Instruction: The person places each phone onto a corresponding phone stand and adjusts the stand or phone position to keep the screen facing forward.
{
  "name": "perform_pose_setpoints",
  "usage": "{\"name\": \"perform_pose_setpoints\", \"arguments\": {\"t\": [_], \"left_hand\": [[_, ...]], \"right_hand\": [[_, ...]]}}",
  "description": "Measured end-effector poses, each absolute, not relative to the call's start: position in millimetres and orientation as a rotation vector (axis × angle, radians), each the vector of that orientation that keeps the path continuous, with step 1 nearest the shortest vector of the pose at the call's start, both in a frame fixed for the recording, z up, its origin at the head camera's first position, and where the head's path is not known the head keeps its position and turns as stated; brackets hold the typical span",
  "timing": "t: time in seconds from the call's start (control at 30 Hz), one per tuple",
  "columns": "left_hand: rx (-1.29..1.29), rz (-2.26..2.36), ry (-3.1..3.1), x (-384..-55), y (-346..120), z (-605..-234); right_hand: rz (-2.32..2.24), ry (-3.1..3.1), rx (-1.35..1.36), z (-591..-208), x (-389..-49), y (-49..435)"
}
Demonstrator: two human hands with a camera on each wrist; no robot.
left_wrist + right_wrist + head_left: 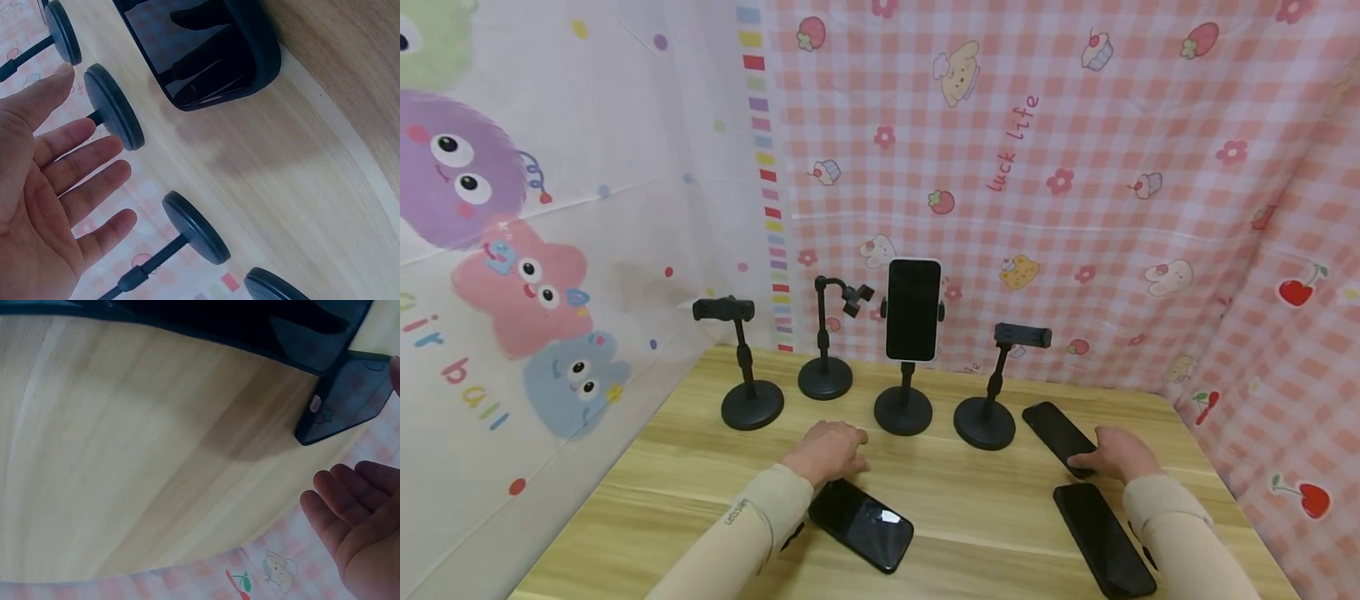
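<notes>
My left hand (829,451) hovers over the table, its fingers spread and holding nothing in the left wrist view. Just below it lies a black smartphone (865,533), screen up. My right hand (1122,455) is at the near end of another black smartphone (1054,433), its thumb by the phone's edge. In the right wrist view its fingers (347,506) bend loosely, apart from that phone (350,400). A third dark phone (1102,542) lies beside my right wrist. A white-edged phone (913,310) stands upright in the clamp of a black phone stand (903,411).
More black phone stands hold no phone: one at far left (752,405), one with a bent neck (825,379) behind, and one right of centre (985,422). A pink checked cloth (1045,233) hangs behind the wooden table (970,517); a white cartoon cloth (625,275) hangs left.
</notes>
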State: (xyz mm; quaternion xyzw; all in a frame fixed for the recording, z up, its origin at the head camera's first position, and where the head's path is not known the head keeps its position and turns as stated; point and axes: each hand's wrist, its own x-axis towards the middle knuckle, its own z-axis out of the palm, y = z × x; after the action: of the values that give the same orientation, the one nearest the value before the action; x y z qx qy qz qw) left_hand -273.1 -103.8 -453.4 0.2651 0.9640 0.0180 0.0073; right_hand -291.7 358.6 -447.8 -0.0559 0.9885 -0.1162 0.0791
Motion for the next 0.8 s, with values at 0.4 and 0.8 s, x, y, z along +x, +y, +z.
{"name": "perform_pose_setpoints", "arguments": {"t": [0.4,0.8], "left_hand": [[0.812,0.040,3.009,-272,-105,-451],[0.808,0.058,2.990,-271,-104,-453]], "right_hand": [[-0.373,2.937,-0.075,-468,-293,357],[-0.378,2.931,-0.033,-479,-300,351]]}}
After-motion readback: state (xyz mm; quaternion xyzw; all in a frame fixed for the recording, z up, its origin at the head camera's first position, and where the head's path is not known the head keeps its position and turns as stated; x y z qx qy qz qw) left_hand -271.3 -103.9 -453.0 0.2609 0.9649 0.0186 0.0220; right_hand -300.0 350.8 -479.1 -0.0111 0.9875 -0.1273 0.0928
